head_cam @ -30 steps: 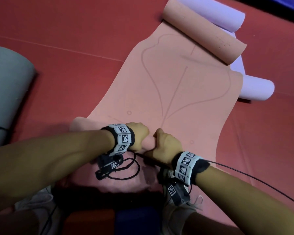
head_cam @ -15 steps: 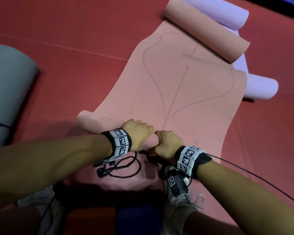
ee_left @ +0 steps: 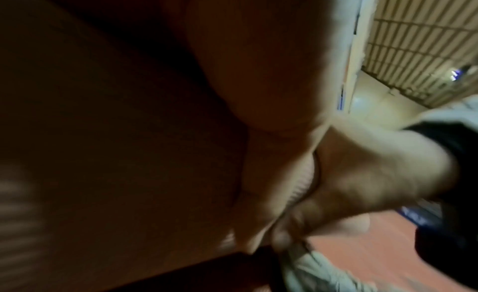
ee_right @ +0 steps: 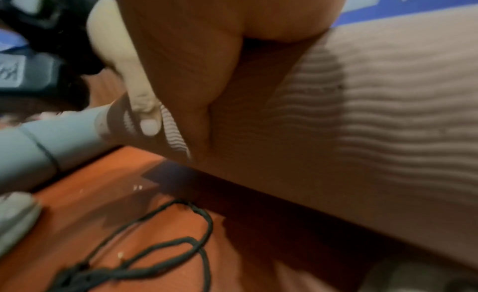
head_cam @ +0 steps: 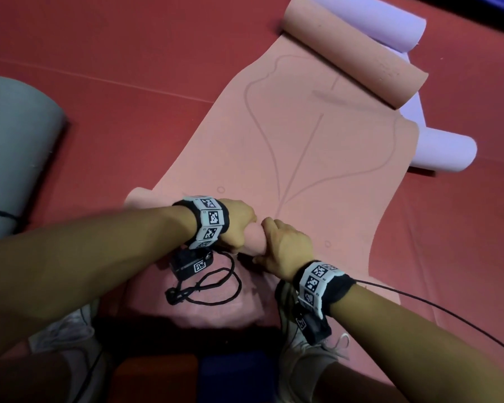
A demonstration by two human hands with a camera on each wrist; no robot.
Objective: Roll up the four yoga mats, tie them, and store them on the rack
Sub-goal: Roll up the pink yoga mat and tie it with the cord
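Compared with a second ago: near-end roll of the pink mat slightly thicker and shifted a little further onto the flat stretch, away from the black cord lying loose on the red floor just behind the roll. Left hand and right hand side by side at mid-roll, touching; each grip closed around the roll, fingers curled over, thumbs underneath. Most of the mat still flat ahead of the roll; far end curled into its own loose coil. Beyond the pink mat, lilac mat partly rolled. Left of the roll, grey mat rolled and tied. Judged: rolling at an early stage; tying not yet due. Rack not in view.
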